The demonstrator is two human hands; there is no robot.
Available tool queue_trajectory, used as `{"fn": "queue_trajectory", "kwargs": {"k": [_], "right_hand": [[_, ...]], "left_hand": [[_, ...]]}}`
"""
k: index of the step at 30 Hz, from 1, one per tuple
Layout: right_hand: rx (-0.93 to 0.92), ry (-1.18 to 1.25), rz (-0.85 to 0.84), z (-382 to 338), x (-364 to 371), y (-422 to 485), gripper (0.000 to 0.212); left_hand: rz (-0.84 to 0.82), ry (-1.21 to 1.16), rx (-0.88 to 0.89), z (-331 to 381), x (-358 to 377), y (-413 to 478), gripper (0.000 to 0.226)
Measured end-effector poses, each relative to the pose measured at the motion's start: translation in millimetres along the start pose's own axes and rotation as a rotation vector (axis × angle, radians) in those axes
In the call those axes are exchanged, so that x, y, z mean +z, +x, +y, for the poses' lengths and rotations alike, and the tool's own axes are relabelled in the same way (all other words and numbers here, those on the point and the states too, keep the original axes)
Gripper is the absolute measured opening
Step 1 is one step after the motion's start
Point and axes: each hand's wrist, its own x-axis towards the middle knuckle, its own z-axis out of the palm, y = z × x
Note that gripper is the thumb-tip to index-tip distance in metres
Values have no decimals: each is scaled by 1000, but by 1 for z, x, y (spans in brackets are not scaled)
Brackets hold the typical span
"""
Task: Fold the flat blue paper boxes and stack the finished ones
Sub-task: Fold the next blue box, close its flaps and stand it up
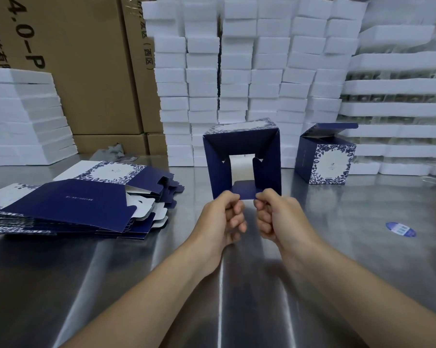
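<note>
The half-folded blue box (pixel 242 159) sits mid-surface (pixel 362 247) with its open end facing me. Its dark blue side flaps are turned in, white shows through the square gap, and the top panel has a leaf print. My left grip (pixel 223 218) and right grip (pixel 274 217) each pinch a corner of the lower flap (pixel 247 190) with curled fingers. I cannot tell whether the box's bottom edge touches down. The flat stack (pixel 73 204) runs off the left edge.

Stacked white foam blocks (pixel 237 79) and cardboard cartons (pixel 86 71) back the steel table (pixel 337 247).
</note>
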Motion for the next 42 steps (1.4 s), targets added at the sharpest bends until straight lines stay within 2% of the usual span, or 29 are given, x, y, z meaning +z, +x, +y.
{"fn": "queue_trajectory", "kwargs": {"k": [4,8,11,13,16,18,20,24,28,34,39,42], "right_hand": [[47,-45,-21,2,-3,0,28],[12,-101,39,3,-3,1,17],[-8,-61,77,5,-4,5,48],[-32,-64,101,7,-5,7,59],[-44,-87,96,10,-7,9,51],[-39,-89,87,11,-10,12,41],[-25,-93,76,12,-12,14,36],[6,-104,73,13,-13,18,30],[26,-90,82,13,-15,18,27],[92,-39,38,6,-15,14,43],[87,-111,51,7,-17,15,56],[76,-126,66,8,-17,14,68]], "left_hand": [[11,22,-9,-1,1,1,50],[44,42,-14,1,-3,2,48],[14,43,-35,0,-6,3,46],[31,75,-45,-3,-6,3,36],[171,4,-46,-2,-7,4,11],[229,-77,-15,-3,-13,9,31],[214,-69,36,-2,-17,11,46],[166,-20,97,-3,-14,12,36],[188,-5,113,-7,-13,15,32],[233,-45,77,-3,-14,15,20],[226,-41,95,-4,-15,15,54],[238,-27,122,-3,-18,16,52]]}}
